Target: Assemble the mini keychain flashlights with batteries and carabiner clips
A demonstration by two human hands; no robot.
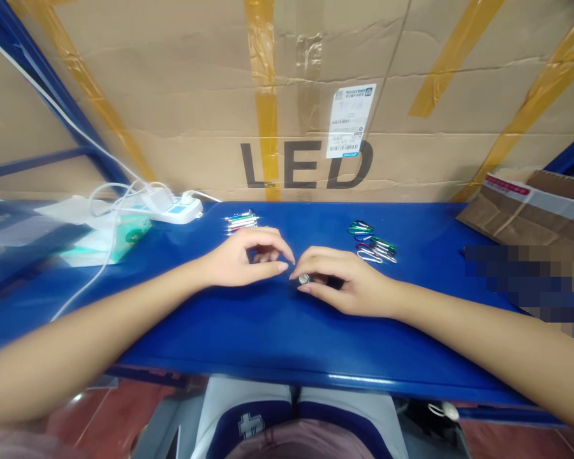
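Note:
My right hand [337, 280] is closed around a small cylinder [304, 278], which shows a round silver end between thumb and fingers. A dark patch under the palm may be its body or shadow. Just to the left, my left hand [253, 258] hovers over the blue table with fingers loosely curled and the thumb apart, nothing visible in it. The two hands' fingertips almost meet. Behind my left hand lies a row of thin, colourful metallic sticks [242, 220]. Beyond my right hand is a small pile of carabiners [370, 242] in green, blue, dark and silver.
A large cardboard box [196, 127] marked LED stands behind the blue table [277, 338]. At left are a white power strip [172, 209] with cables and a green-white tissue pack [124, 239]. A brown paper bag [497, 210] lies at right, beside a pixelated patch.

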